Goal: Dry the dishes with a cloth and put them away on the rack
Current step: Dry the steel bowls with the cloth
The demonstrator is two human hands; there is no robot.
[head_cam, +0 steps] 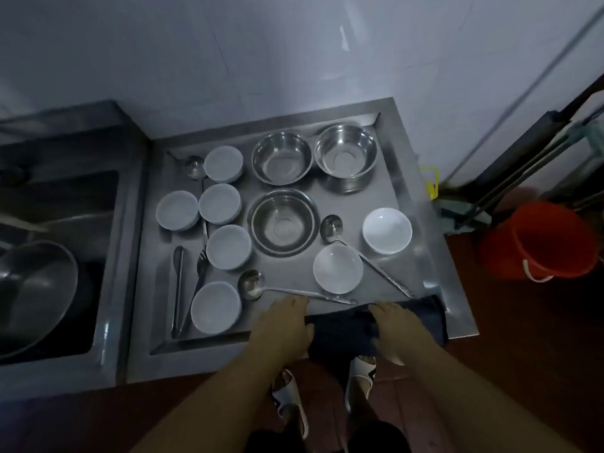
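Resting both hands on dark cloth [346, 325] draped over near edge of steel tray [405, 178], head view. Left hand [284, 325] lying flat, fingers straight, fingertips beside ladle [251, 284] handle. Right hand [397, 325] pressing cloth's middle, fingers relaxed, gripping nothing as far as I can tell. Cloth looking soft, limp; am judging bunching its middle best. White bowl [338, 269] sitting just beyond, probably slick, breakable; am thinking of cupping it under rim.
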